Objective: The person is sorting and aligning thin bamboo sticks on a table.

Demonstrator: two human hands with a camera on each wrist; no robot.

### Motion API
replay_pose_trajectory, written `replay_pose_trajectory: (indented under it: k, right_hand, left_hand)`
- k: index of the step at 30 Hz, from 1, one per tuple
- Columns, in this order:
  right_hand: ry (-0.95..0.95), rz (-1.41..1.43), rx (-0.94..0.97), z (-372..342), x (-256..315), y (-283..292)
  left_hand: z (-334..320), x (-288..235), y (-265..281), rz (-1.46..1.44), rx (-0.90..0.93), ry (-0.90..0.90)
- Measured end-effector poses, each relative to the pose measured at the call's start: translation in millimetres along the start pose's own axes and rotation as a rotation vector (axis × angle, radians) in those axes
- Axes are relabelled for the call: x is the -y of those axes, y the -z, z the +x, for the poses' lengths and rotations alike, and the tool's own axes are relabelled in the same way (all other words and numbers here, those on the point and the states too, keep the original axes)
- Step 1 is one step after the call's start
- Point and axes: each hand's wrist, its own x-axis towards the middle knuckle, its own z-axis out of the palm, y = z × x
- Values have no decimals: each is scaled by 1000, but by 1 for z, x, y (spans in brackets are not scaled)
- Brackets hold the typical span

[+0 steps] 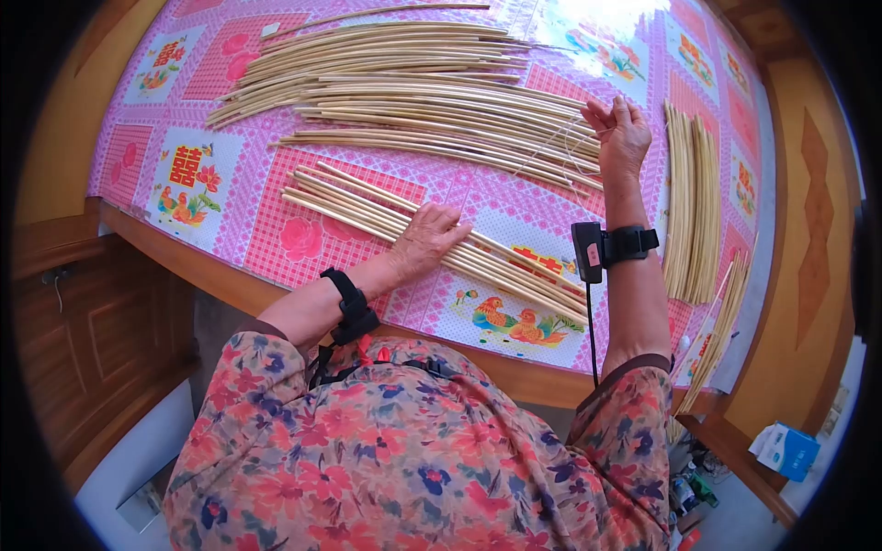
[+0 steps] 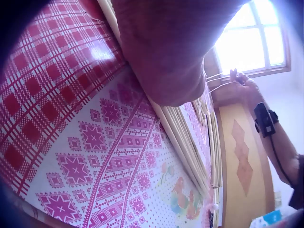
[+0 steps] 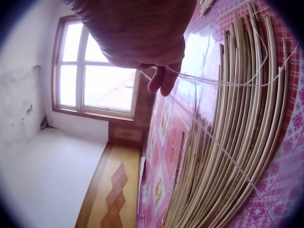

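Observation:
In the head view the left hand [image 1: 430,241] lies over a small bundle of pale sticks [image 1: 514,272] near the table's front edge, its fingers across them. The right hand [image 1: 621,138] is raised above the right ends of the larger stick rows [image 1: 441,106], pinching thin white string [image 1: 562,147]. In the right wrist view the string [image 3: 209,81] runs from the right hand's fingers [image 3: 164,80] across the sticks [image 3: 242,118]. The left wrist view shows the left hand [image 2: 166,52] from close by, its fingers mostly hidden, beside the sticks [image 2: 183,142].
Two upright bundles of sticks [image 1: 691,202] stand apart at the table's right side, with a thinner bunch [image 1: 721,331] near the right corner. A patterned pink cloth [image 1: 303,234] covers the table. A blue box [image 1: 788,450] is at the lower right.

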Motion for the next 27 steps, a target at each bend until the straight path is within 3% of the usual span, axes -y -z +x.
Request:
replay_pose_trajectory:
  k: [16, 27]
  right_hand:
    - [57, 96, 137, 5, -4, -30]
    - [57, 31, 139, -6, -6, -19]
  left_hand:
    - [-19, -4, -5, -47, -37, 1]
    - [-31, -7, -5, 67, 71, 66]
